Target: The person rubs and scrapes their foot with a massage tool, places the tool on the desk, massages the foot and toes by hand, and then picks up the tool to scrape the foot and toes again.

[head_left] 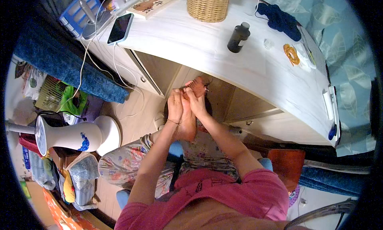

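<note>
A bare foot [188, 124] is raised in front of me, sole up, its toes pointing toward the desk. My left hand [175, 105] wraps round the left side of the foot, with a thin dark band on the wrist. On the other side, my right hand [196, 102] grips the upper sole, thumb pressed near the ball of the foot. Both hands are closed on it, close together, and some fingers are hidden behind it. The foot belongs to a leg in floral trousers [127, 160].
The white desk [179, 42] carries a phone [120, 28] on a cable, a book [154, 4], a wicker basket [208, 6], a dark bottle [239, 37], an amber bead bracelet [291, 54] and dark cloth [280, 21]. A white vase-shaped stand [70, 136] lies left; cables hang nearby.
</note>
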Motion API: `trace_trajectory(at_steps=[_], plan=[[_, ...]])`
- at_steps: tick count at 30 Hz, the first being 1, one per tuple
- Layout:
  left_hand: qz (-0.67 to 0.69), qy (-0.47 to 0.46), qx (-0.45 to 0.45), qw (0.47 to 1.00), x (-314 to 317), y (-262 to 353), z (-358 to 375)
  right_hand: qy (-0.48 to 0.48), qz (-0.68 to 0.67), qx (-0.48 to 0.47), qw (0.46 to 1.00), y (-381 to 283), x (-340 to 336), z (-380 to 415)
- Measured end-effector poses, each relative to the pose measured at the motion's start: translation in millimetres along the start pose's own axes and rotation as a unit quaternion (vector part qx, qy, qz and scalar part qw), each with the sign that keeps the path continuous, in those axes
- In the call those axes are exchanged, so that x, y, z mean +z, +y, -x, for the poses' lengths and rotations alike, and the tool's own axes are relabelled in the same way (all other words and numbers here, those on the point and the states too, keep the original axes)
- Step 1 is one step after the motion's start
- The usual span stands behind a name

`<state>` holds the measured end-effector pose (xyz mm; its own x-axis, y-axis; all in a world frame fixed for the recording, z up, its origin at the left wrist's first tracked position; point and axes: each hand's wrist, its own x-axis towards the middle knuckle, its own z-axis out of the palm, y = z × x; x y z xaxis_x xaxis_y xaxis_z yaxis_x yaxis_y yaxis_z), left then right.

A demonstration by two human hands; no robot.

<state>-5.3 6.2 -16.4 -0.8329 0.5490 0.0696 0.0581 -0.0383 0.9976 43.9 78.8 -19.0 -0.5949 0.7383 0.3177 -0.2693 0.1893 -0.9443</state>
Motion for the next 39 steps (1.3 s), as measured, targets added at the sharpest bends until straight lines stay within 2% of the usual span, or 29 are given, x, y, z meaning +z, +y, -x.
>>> trace_trajectory(at_steps=[3,4,7,8,11,12,15,16,18,19,20,23,24,26,27,28,31,34,37,39], plan=[[-0.002,-0.014,-0.004,1.000,-4.4,-8.1,-1.7,-0.055,-0.064,-0.005,0.996,-7.1,-2.6,-1.4],[0.012,-0.018,-0.016,1.000,-5.0,-9.4,-3.5,-0.046,-0.027,-0.017,0.998,-19.5,-1.9,2.8],[0.029,-0.010,-0.011,0.999,1.2,6.8,0.8,0.037,-0.218,0.086,0.971,-2.6,3.4,0.6],[0.002,-0.003,0.014,1.000,0.9,0.5,0.3,0.044,-0.175,0.080,0.980,1.7,4.6,1.3],[0.017,0.003,-0.005,1.000,-2.8,2.2,0.4,-0.032,0.007,-0.017,0.999,-1.3,-1.1,-0.8],[-0.001,0.009,0.009,1.000,-2.9,0.5,-0.9,-0.049,-0.022,-0.017,0.998,0.2,-3.9,-0.1],[0.014,0.008,0.024,1.000,1.5,6.6,0.5,0.035,-0.245,0.115,0.962,4.6,0.3,3.0],[-0.043,0.004,0.028,0.999,-0.7,-1.7,-1.0,0.075,-0.224,0.115,0.965,7.1,5.2,2.2],[0.004,0.004,0.000,1.000,-3.9,-6.2,-1.7,-0.004,-0.051,0.022,0.998,-2.2,1.8,0.2],[0.028,0.002,-0.014,0.999,-2.9,-5.9,-1.2,-0.042,0.038,-0.024,0.998,-7.4,-1.4,-0.6],[0.020,0.010,0.005,1.000,-3.0,-4.5,-0.2,-0.057,0.005,-0.008,0.998,-2.2,-3.6,-0.3],[-0.012,0.022,0.014,1.000,-0.9,-0.5,-0.6,-0.016,-0.140,0.034,0.990,13.3,-0.3,2.7],[-0.022,0.019,0.017,0.999,-1.7,-2.8,-0.7,0.049,-0.260,0.141,0.954,-5.5,3.9,3.1],[-0.040,0.012,0.025,0.999,-2.3,-9.6,-2.8,0.015,-0.076,0.041,0.996,-6.8,5.2,2.1],[-0.034,0.011,0.017,0.999,-2.8,-8.6,-3.8,-0.002,0.019,-0.010,1.000,-7.6,3.4,0.9],[-0.029,0.010,0.007,1.000,-4.0,-7.4,-3.5,-0.046,0.037,-0.001,0.998,-12.9,0.3,0.4],[0.022,0.013,-0.009,1.000,-1.4,-3.3,-0.6,-0.050,0.000,-0.018,0.999,-11.2,-0.5,4.3],[0.009,0.005,0.017,1.000,-0.5,-0.8,0.3,0.085,-0.226,0.112,0.964,6.3,7.5,0.7],[0.005,0.012,-0.005,1.000,-3.3,7.9,1.3,-0.032,0.031,-0.011,0.999,-0.8,1.9,1.8],[0.008,0.010,-0.002,1.000,-3.5,2.2,2.9,-0.041,-0.055,0.016,0.997,0.7,-0.9,2.8]])
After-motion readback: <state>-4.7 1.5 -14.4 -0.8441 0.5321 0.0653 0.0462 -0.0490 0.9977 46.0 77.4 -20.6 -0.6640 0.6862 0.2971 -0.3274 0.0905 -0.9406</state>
